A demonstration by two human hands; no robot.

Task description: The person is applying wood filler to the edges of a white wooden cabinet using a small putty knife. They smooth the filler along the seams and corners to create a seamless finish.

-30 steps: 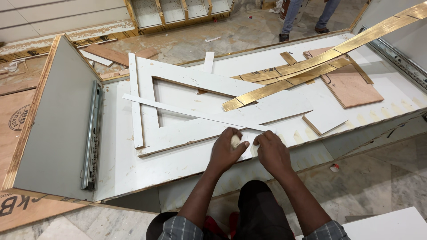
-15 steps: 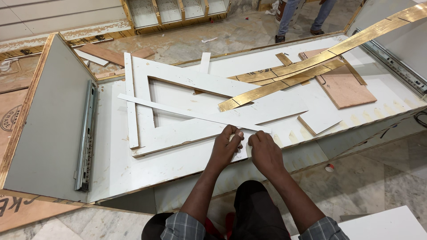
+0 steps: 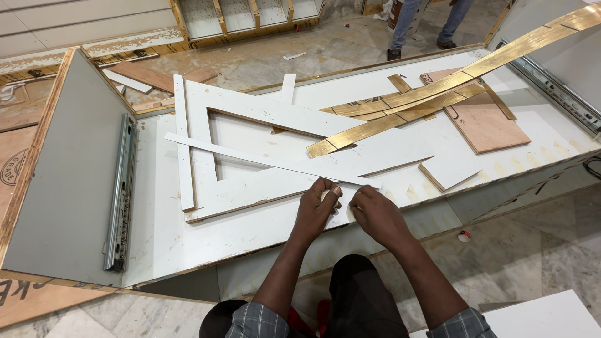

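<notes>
Left hand [image 3: 318, 209]: fingers curled, pinching a small pale piece [image 3: 326, 195] at the near end of the long thin white laminate strip [image 3: 269, 160].
Right hand [image 3: 375, 213]: fingers bent down beside the left, tips pressed on the same spot — what it grips, I cannot tell.
White strip: lies slantwise, running from the hands out toward 10 o'clock across the white cut-out laminate frame [image 3: 250, 125].
Surface: a white laminated cabinet panel [image 3: 188, 235] laid flat, the frame resting on it.
Gold strips: shiny gold-coloured edging strips [image 3: 400, 112] at 1 o'clock, crossing one another.
Brown board: a flat rectangular brown plywood piece [image 3: 488, 125] at 2 o'clock — under the gold strips.
Drawer slide: a grey metal runner [image 3: 120, 194] at 9 o'clock, on the upright grey side panel [image 3: 62, 181].
</notes>
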